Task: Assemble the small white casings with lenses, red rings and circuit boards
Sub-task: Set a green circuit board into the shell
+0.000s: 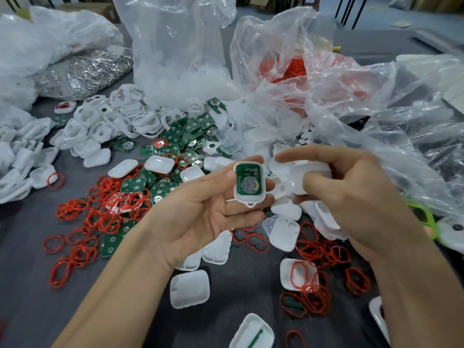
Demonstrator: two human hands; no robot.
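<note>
1. The left grip is pinching a white casing at its sides, with a green circuit board sitting inside it, facing up.
2. The right grip is curling round a second casing half, just beside the first.
3. Red rings, loose boards and casing shells are crowding the grey surface below.
4. Crumpled clear bags are hemming in the back and right.
5. Bare surface is showing at the near left.

Small-parts assembly workshop: grey worktable heaped with white casings, green circuit boards, red rings; bulk plastic bags along its far edge.
</note>
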